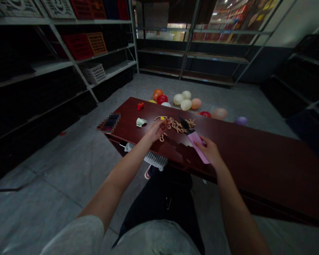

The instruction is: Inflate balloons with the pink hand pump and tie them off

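Note:
My right hand [207,148] is wrapped round the pink body of a balloon pump [198,147], whose black tapered end tilts up and away to the left. Over the table, my left hand [158,130] has its fingers curled, with a small yellow piece [163,119] at the fingertips; its kind is too small to make out. Just beyond and between the hands lies a loose heap of tan, worm-like long balloons [175,124]. One curled tan piece [162,137] is apart from the heap, close to my left hand.
On the dark red table [244,152] are a pale green crumpled cloth or paper [141,122] and a small red object [140,106]. Round balloons [186,105] lie on the floor behind it. Shelves with crates [95,73] stand left. Grey ribbed material [155,160] hangs below the front edge.

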